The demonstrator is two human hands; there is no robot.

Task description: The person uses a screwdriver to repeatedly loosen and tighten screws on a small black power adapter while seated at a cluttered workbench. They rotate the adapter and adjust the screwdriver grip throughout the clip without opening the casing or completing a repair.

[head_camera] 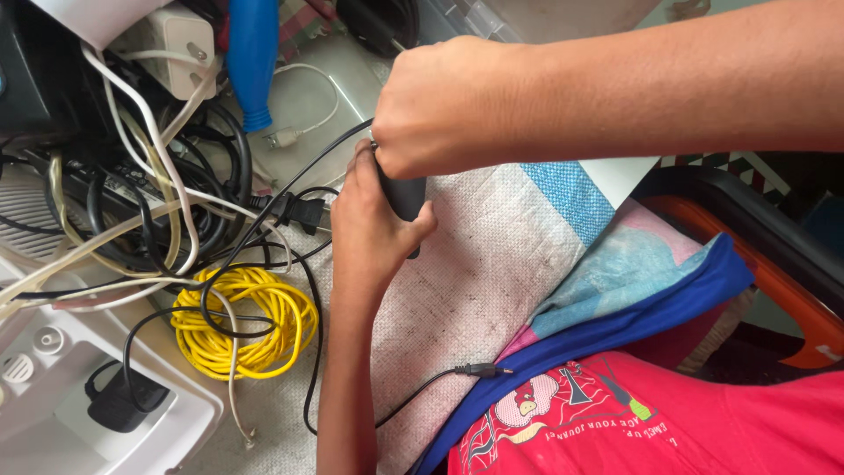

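Observation:
My right hand (440, 105) comes in from the upper right as a closed fist around the top of a black handle-shaped device (406, 198). My left hand (369, 224) rises from below and grips the same device lower down, fingers wrapped round it. A thin black cable (299, 167) runs from the device's top toward the tangle at left. The device's lower end is partly hidden by my left fingers. Both hands hover over a grey woven mat (466, 281).
A coil of yellow cable (242, 321) lies left of my left forearm. Tangled black and white cords (149, 193), a white adapter (180, 48) and a blue bottle-like object (253, 62) crowd the upper left. A loose black plug tip (483, 370) rests near blue fabric.

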